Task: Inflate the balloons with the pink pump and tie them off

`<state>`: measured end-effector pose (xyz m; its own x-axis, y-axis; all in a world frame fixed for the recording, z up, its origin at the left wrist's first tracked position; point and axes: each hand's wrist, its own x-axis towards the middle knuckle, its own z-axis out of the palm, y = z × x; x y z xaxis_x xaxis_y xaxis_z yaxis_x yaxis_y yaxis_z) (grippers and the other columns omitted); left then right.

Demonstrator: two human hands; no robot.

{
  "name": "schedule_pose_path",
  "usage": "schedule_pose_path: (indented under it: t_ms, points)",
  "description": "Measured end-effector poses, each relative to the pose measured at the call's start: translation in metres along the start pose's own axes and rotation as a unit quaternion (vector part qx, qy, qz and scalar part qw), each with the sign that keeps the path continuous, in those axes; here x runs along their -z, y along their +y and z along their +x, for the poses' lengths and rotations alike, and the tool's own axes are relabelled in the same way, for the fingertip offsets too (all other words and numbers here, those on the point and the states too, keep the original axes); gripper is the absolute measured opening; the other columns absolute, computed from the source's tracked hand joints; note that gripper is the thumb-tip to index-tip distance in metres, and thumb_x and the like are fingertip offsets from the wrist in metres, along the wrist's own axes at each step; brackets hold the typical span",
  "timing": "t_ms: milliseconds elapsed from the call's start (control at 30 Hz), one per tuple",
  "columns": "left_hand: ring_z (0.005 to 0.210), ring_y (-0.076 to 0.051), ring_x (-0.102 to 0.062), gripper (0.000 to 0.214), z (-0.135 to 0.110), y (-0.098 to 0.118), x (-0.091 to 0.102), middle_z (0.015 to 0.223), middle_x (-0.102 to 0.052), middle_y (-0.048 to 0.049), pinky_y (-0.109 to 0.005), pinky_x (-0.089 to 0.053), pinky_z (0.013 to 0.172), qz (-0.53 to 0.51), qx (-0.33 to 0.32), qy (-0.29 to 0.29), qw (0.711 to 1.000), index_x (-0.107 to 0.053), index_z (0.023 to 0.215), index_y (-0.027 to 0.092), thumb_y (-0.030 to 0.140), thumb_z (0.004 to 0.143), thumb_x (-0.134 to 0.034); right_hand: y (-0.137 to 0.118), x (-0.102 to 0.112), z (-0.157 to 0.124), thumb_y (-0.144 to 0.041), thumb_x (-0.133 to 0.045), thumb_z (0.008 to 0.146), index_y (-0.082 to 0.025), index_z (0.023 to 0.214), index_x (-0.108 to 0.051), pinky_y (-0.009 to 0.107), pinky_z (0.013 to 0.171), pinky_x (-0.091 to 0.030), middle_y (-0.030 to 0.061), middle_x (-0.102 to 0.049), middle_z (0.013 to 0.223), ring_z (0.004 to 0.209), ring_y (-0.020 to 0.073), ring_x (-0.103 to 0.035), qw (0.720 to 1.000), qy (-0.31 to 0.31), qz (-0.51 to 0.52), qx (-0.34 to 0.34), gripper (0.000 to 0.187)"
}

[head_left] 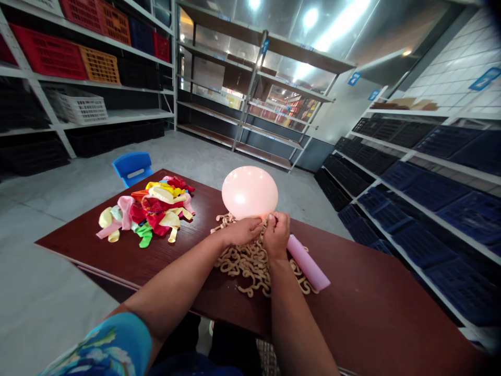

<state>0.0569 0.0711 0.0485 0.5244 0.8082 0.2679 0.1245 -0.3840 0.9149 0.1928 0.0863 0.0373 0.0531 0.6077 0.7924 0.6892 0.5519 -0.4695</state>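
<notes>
An inflated pale pink balloon stands at the table's far edge, its neck end toward me. My right hand is closed around the neck, thumb and fingers pinched together. My left hand reaches in from the left, with its fingertips closed on the same neck; the neck itself is hidden between the hands. Beneath both hands spreads a heap of tan, curly cord-like pieces. Just right of my right wrist lies a pink-purple tube, resting partly on the tan pieces.
On the left of the dark red-brown table lies a pile of uninflated balloons in several colours. A blue chair stands behind the table's left side. Shelves with crates line the left, and dark bins the right.
</notes>
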Motion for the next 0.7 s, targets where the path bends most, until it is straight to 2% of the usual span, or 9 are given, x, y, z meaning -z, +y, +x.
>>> schedule_pose_path:
  t_ms: [100,233,367,433,567,700]
  points:
    - [0.047,-0.007,-0.036,0.03,-0.002,0.0,0.002,0.058,-0.042,0.0029,-0.021,-0.03,0.044,-0.063,0.041,0.001,0.997,-0.048,0.083,0.016,0.045,0.083,-0.044,0.0,-0.001,-0.001,-0.025,-0.039,0.086,-0.02,0.082,-0.045,0.033,0.077,-0.04,0.0037,-0.049,0.082,0.08,0.0171,-0.047,1.0,-0.004,0.003,0.0,0.008]
    - [0.042,-0.005,-0.028,0.031,-0.005,0.0,0.006,0.057,-0.037,0.0053,-0.02,-0.024,0.041,-0.196,0.088,-0.027,0.976,-0.05,0.094,0.017,0.043,0.078,-0.053,-0.001,-0.002,-0.003,-0.025,-0.039,0.086,-0.02,0.083,-0.045,0.033,0.078,-0.04,0.0041,-0.049,0.083,0.082,0.0173,-0.047,1.0,-0.003,0.008,-0.013,0.008]
    - [0.041,-0.005,-0.028,0.029,-0.005,-0.002,0.006,0.053,-0.036,0.0058,-0.02,-0.022,0.04,-0.208,0.091,-0.036,0.973,-0.049,0.086,0.017,0.044,0.077,-0.055,0.0,-0.004,-0.004,-0.025,-0.038,0.086,-0.02,0.082,-0.045,0.033,0.077,-0.04,0.0038,-0.049,0.082,0.08,0.0172,-0.047,1.0,-0.001,0.003,-0.031,0.009]
    - [0.042,-0.006,-0.03,0.03,-0.002,-0.005,0.005,0.052,-0.037,0.0055,-0.02,-0.023,0.04,-0.191,0.088,0.001,0.978,-0.048,0.08,0.016,0.046,0.077,-0.054,0.001,-0.006,-0.004,-0.024,-0.038,0.086,-0.02,0.082,-0.044,0.033,0.077,-0.04,0.004,-0.049,0.082,0.08,0.0172,-0.047,1.0,0.002,-0.001,-0.026,0.009]
    - [0.041,-0.005,-0.027,0.04,0.005,-0.013,0.003,0.049,-0.035,0.0058,-0.02,-0.022,0.041,-0.189,0.106,0.133,0.967,-0.052,0.079,0.014,0.054,0.078,-0.047,0.0,-0.009,-0.005,-0.023,-0.038,0.087,-0.02,0.083,-0.044,0.032,0.076,-0.041,0.0045,-0.048,0.083,0.08,0.017,-0.047,1.0,-0.002,-0.001,0.009,0.008]
    - [0.044,-0.006,-0.03,0.043,0.009,-0.017,0.0,0.048,-0.037,0.0046,-0.021,-0.024,0.043,-0.118,0.129,0.226,0.958,-0.06,0.075,0.011,0.054,0.073,-0.053,-0.003,-0.011,-0.006,-0.021,-0.038,0.087,-0.02,0.085,-0.045,0.033,0.077,-0.041,0.0054,-0.05,0.084,0.083,0.0171,-0.047,0.998,-0.028,0.011,0.049,0.008]
